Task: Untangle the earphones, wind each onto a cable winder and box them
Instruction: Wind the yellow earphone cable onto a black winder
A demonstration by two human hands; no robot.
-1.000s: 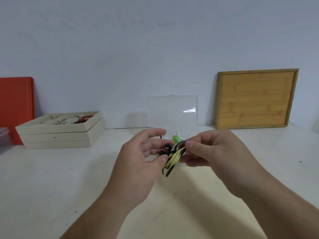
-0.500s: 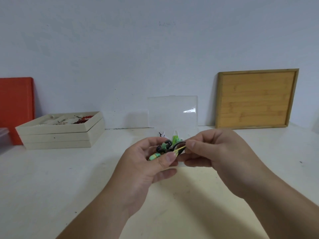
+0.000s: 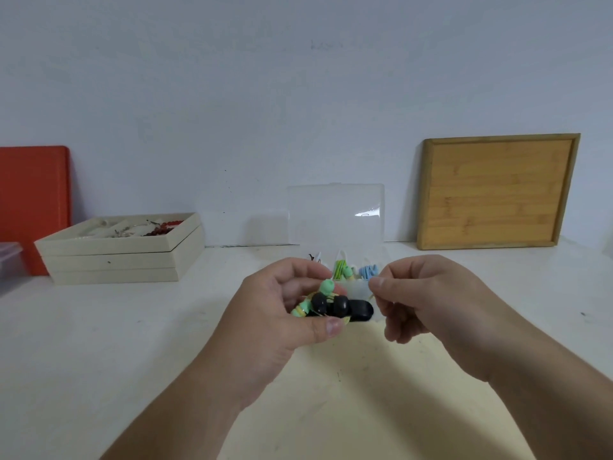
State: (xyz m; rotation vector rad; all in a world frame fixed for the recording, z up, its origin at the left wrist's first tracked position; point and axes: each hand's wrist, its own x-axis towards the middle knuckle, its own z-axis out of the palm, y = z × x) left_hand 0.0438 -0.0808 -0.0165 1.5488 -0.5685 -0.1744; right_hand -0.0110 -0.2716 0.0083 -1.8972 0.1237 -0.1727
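Both my forearms reach out from the lower edge of the view and meet over the middle of the tabletop [image 3: 132, 343]. My left grip [image 3: 282, 313] is turned palm-inward, fingers curled over the top and thumb pressed along the near side, closed round a black cable winder [image 3: 360, 310] whose rounded end sticks out to the right, past my thumb. Wound on it is an earphone set: two black earbuds [image 3: 320, 302] sit side by side on top, yellow-green cable [image 3: 300, 308] loops round the winder's left end, and a mint-green plug [image 3: 326, 287] pokes up against my fingers.

My right grip [image 3: 428, 300] is just beside the winder's free end, apart from it, with thumb and forefinger pinched together. A thin yellow strand of the cable shows just below those fingertips; the other fingers are curled under.

Behind my hands and partly hidden by them stands a clear plastic box [image 3: 358, 288] with its lid [image 3: 335, 214] up. Inside it I can make out a green bundle [image 3: 340, 268] and a blue bundle [image 3: 368, 271] next to each other; a small dark bit further left is too hidden to tell.

At the back right a wooden tray [image 3: 497, 190] leans on the wall. To the left are stacked beige trays [image 3: 122, 257] holding small items, with an orange board [image 3: 33, 207] upright behind them.
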